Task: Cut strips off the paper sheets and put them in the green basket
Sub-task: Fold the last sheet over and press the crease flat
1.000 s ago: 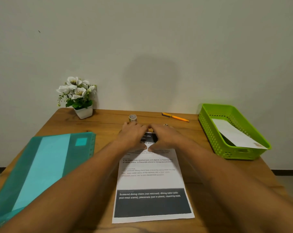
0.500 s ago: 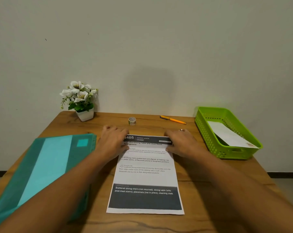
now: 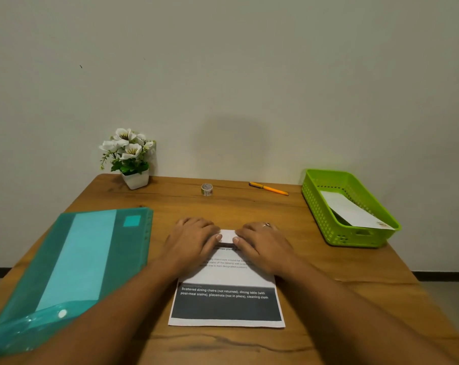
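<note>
Paper sheet (image 3: pixel 227 277) is lying centre frame on the counter (image 3: pixel 328 299): thin, floppy, creasing easily, best gripped at its folded top edge (image 3: pixel 227 236). Left hand (image 3: pixel 191 241) and right hand (image 3: pixel 262 243) are pressing flat on that fold, fingers extended, thumbs nearly meeting. Versus half a second ago, the hands are sitting closer together and the printed header is hiding under the fold; green basket (image 3: pixel 354 237) is waiting at right.

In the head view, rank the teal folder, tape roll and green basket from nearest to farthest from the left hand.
1. The teal folder, just left of the left hand.
2. The tape roll, straight ahead, farther back.
3. The green basket, far right, past the right hand.
</note>
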